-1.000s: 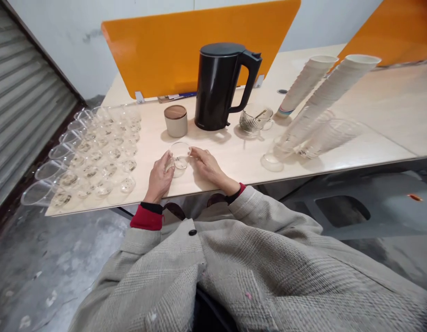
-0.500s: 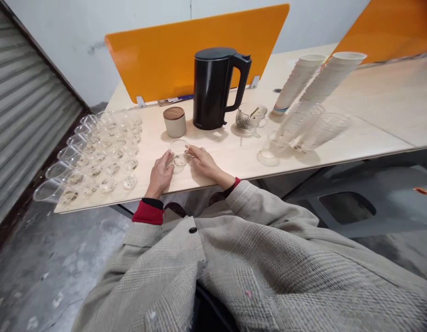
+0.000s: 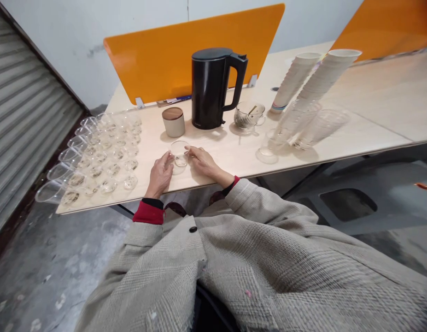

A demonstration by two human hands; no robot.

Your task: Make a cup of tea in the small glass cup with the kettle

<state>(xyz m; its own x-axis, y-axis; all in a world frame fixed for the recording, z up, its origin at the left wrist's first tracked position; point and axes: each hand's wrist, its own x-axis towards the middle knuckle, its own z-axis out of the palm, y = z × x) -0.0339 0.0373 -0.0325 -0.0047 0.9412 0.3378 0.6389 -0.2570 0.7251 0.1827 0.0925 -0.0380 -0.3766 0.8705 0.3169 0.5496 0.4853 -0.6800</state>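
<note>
A glass cup [image 3: 179, 153] is pinched between the curled fingers of the left hand [image 3: 160, 175] and right hand [image 3: 203, 162], and could slip if the grip loosens on its smooth sides.

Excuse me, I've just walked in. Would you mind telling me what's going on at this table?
A seated person has both hands on a clear cup, with the left hand against one side and the right hand at the other. Beside them, rows of clear cups fill the left end of the table. Farther along are a black electric kettle, a wood-lidded canister, a glass mug and tall stacks of paper cups.
</note>
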